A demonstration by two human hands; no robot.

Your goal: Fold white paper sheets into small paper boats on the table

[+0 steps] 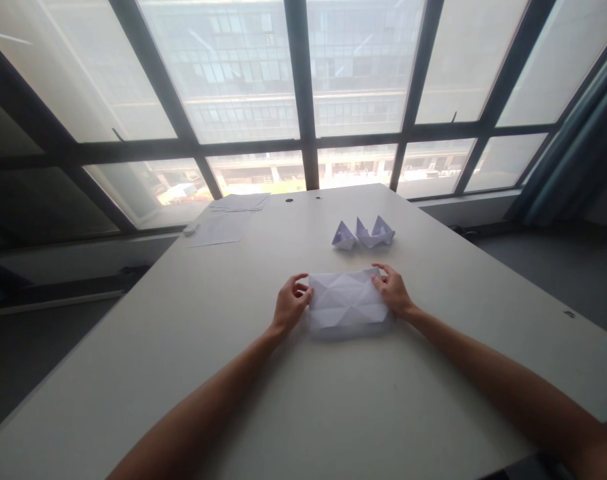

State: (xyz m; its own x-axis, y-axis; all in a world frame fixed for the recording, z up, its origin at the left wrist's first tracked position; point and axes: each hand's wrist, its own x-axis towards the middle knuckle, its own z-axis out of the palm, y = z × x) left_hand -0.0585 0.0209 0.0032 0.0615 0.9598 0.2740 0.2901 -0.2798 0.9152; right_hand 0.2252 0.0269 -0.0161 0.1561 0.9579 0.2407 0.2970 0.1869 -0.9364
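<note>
1. The left grip [289, 307], fingers curled, pinches the creased paper [351, 298] at its left edge; the right grip [394, 292], loosely bent, holds its right.
2. Between both grips, over the counter [263, 393], the paper probably wants light, even tension, keeping creases true.

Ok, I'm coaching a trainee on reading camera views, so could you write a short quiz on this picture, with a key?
1. What do the left hand and right hand hold between them?
2. True or false: the folded paper shapes stand farther from the window than the hands do.
3. Where do the loose sheets lie? A) under the right hand; B) on the far left part of the table; C) on the floor.

Key:
1. A creased white paper, one hand at each side.
2. False; they stand nearer the window.
3. B.
</note>
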